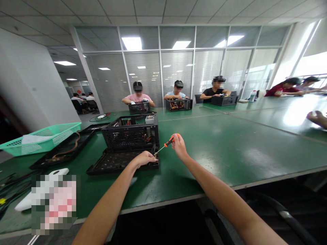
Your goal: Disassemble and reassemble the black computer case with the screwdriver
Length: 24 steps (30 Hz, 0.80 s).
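Observation:
My right hand (179,145) is closed around the handle of an orange and black screwdriver (169,141). The shaft slants down and left to the fingertips of my left hand (144,159). Those fingers are pinched at the right end of a black computer front panel (112,162), which lies on the table; what they hold is too small to make out. Right behind the panel stands an open black computer case (127,136), with a metal box and wires showing inside.
On the left are a mint-green basket (51,136) with paper in it, a black side panel (68,149) bearing a brown cable, and a white object (25,202) among black cables. Across the green table (204,136), co-workers handle other cases (178,104). Another person's hand (318,118) shows at right.

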Available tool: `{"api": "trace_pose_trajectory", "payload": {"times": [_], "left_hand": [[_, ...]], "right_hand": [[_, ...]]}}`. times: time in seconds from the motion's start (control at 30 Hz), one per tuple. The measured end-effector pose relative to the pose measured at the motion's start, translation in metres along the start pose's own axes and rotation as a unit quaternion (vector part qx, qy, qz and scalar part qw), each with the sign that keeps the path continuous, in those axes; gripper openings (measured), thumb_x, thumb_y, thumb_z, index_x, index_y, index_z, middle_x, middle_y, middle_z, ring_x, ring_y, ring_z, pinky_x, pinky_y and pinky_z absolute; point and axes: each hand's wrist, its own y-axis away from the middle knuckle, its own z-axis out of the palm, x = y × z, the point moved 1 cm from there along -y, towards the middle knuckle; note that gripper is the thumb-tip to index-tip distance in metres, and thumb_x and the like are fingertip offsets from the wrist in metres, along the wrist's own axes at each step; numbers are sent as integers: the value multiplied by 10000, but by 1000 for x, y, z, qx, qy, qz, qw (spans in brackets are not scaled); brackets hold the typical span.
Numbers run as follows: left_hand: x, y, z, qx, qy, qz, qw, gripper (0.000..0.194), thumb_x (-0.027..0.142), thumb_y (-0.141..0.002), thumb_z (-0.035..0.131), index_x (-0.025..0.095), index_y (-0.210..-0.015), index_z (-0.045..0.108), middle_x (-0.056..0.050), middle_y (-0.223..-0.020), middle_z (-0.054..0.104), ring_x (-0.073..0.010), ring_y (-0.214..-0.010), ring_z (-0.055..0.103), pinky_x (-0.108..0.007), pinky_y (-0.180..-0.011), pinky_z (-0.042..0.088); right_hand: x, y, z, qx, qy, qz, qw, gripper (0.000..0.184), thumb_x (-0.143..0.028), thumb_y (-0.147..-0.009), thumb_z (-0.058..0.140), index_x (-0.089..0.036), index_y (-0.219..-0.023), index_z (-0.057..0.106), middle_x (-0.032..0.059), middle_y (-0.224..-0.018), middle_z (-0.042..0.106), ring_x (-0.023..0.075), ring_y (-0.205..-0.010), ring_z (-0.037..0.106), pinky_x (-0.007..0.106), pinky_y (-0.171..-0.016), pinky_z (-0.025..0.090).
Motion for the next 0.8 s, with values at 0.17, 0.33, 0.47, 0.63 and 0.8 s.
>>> {"api": "trace_pose_trajectory", "payload": {"times": [0.17,0.33,0.47,0.63,0.8], "left_hand": [[-1,-2,1,-7,25,56,998,385,448,-528,724,115,-717,681,-13,-636,624,-122,-599,493,-226,-555,329],[-4,2,-4,-23,17,57,998,439,500,-567,699,119,-787,698,-28,-698,646,-124,-624,499,-223,-570,345],[-4,7,-9,-47,16,43,998,483,546,-615,657,138,-871,696,-26,-745,644,-112,-628,482,-208,-546,334],[-4,8,-11,-67,35,50,996,452,465,-603,689,145,-923,683,-38,-800,654,-111,-642,496,-202,-542,338],[-10,3,-10,-71,46,61,995,400,371,-584,709,141,-911,687,-35,-781,661,-112,-638,508,-207,-548,341]], "right_hand": [[-7,6,-2,-21,184,-118,976,258,-449,-817,479,-200,-755,498,-47,-563,434,94,-491,388,210,-470,307],[-10,12,1,-73,280,-167,943,214,-383,-843,453,-194,-777,528,-35,-597,481,104,-522,423,223,-537,323],[-12,13,1,-81,294,-178,936,202,-377,-835,467,-196,-781,539,-29,-616,507,110,-536,438,225,-561,330],[-11,13,0,-78,300,-178,934,206,-377,-842,460,-195,-788,539,-32,-613,501,107,-529,437,221,-557,325],[-10,13,0,-83,304,-177,932,205,-376,-845,452,-196,-795,534,-30,-617,500,111,-540,446,223,-567,332]]}}
